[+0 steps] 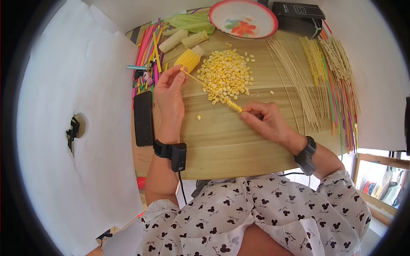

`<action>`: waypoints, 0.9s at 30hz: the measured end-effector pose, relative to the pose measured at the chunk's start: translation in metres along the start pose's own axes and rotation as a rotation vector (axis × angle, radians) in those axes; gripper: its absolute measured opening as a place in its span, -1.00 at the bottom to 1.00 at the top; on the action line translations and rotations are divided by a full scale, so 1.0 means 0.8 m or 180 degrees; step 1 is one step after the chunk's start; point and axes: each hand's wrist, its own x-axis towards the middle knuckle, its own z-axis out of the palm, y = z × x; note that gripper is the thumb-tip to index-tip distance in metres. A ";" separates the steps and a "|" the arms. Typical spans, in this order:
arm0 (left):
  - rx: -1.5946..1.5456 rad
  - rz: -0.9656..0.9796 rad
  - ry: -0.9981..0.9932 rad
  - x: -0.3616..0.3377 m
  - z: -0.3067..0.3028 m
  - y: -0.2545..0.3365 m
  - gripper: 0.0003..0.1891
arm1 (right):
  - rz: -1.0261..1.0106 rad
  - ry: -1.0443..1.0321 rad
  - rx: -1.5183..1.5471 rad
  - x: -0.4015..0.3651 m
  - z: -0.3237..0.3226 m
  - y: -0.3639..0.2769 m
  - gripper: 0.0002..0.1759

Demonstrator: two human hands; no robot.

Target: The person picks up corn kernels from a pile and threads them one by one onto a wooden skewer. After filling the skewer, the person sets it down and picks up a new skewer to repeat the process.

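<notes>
A thin wooden skewer (193, 77) slants between my two hands over the table. Yellow corn kernels (233, 105) are threaded in a row along its right end, where my right hand (267, 121) grips it with thumb and fingers. At the skewer's left tip, my left hand (171, 87) is closed in a pinch on a single corn kernel (182, 69). Just behind that hand lies a partly stripped corn cob (188, 59). A pile of loose kernels (226, 72) spreads on the table beyond the skewer, a few of them scattered apart.
Bare cobs (173, 41) and green husk (192, 21) lie at the back left, near colored strips (149, 42). A black phone (143, 118) rests by the left edge. At the back stands an enamel basin (243, 19); plain skewers (294, 72) and kernel-filled skewers (314, 59) lie right.
</notes>
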 end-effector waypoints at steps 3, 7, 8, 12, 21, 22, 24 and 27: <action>0.0059 0.0016 -0.0044 0.000 -0.003 -0.001 -0.79 | 0.0015 -0.0007 0.0002 -0.001 0.000 0.000 -0.83; 0.0104 -0.0019 -0.0078 0.002 -0.006 -0.004 -0.80 | -0.0006 -0.0009 -0.0064 -0.001 -0.001 0.000 -0.83; 0.0104 -0.0022 -0.0079 0.002 -0.007 -0.004 -0.80 | -0.0003 -0.0008 -0.0063 -0.001 -0.001 0.000 -0.83; 0.0245 0.0108 -0.0090 0.001 -0.005 -0.002 -0.80 | 0.0061 -0.0017 0.0076 0.000 -0.001 0.003 -0.83; 0.0912 0.0493 -0.0010 0.000 -0.004 -0.004 -0.81 | 0.0068 -0.0076 0.0136 -0.001 -0.004 -0.003 -0.83; 0.0968 0.0544 -0.0010 0.000 -0.004 -0.004 -0.81 | 0.0058 -0.0080 0.0119 -0.001 -0.005 -0.003 -0.83; 0.1117 0.0614 -0.0025 -0.001 -0.004 -0.003 -0.81 | 0.0033 -0.0071 0.0105 -0.001 -0.004 -0.001 -0.83; 0.1253 0.0722 -0.0048 -0.003 -0.003 -0.004 -0.81 | 0.0005 -0.0034 0.0083 -0.001 -0.003 -0.002 -0.83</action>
